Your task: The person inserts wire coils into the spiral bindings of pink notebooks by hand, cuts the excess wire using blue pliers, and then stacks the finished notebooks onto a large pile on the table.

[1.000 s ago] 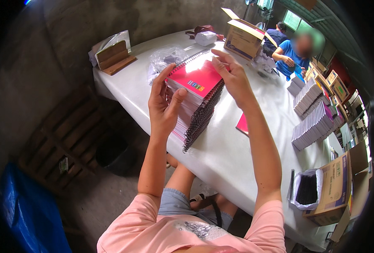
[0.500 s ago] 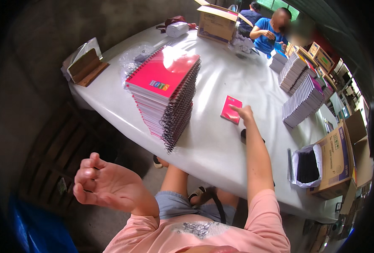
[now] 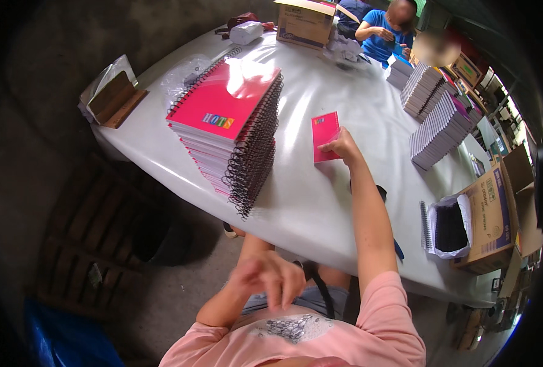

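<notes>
My right hand (image 3: 343,147) pinches the lower right edge of a red notebook (image 3: 326,130) with its thumb on the cover. The notebook looks raised a little off the white-covered table (image 3: 308,208). Over my lap, apart from the table, my left hand (image 3: 270,276) hangs with loosely bent fingers, partly smeared by motion, and nothing shows in it. Left of the red notebook stands a tall stack of spiral-bound notebooks (image 3: 225,101) with red covers and black coils.
Several stacks of notebooks (image 3: 438,131) line the right side. An opened carton (image 3: 488,211) stands near a white-wrapped bundle of black coils (image 3: 450,226). Another carton (image 3: 305,25) is at the back, near a person in blue (image 3: 381,43). A brown cardboard piece (image 3: 121,101) sits far left.
My right hand has closed on the red notebook and shifted it slightly left and away from me. My left hand has swung right and down, from beside the table to above my lap.
</notes>
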### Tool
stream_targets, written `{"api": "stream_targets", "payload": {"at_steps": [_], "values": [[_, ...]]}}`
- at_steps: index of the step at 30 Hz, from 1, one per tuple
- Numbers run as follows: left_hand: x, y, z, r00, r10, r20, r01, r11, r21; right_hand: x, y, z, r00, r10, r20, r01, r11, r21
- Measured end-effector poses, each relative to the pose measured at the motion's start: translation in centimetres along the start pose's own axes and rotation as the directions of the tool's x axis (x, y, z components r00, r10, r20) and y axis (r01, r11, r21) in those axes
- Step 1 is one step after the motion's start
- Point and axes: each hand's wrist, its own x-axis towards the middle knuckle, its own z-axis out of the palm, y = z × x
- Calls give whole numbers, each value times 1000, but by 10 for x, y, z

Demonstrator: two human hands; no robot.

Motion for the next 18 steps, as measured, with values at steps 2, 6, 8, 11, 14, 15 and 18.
{"api": "stream_targets", "payload": {"at_steps": [2, 6, 8, 11, 14, 15, 18], "values": [[-43, -18, -22, 779, -608, 156, 623, 718, -311, -45, -30, 0, 996, -77, 52, 76, 997, 22], [-100, -83, -53, 753, -587, -297, 268, 686, -676, -104, -48, -10, 963, -264, -60, 270, 951, 150], [-99, -93, -42, 783, -522, -339, 111, 653, -749, -126, -42, -20, 961, -251, -117, 270, 942, 200], [-90, -88, -18, 704, -504, -500, 26, 721, -692, -171, -39, -20, 952, -303, 42, 296, 879, -375], [-76, -74, -9, 652, -530, -541, 182, 803, -567, -224, -41, 4, 982, -165, 91, 172, 586, -792], [-69, -70, -9, 719, -488, -495, 370, 871, -322, -230, -26, 10, 980, -182, 84, 177, 591, -787], [7, -69, 13, 771, -359, -525, 599, 690, 408, -240, -8, 13, 983, -164, 82, 169, 640, -749]]}}
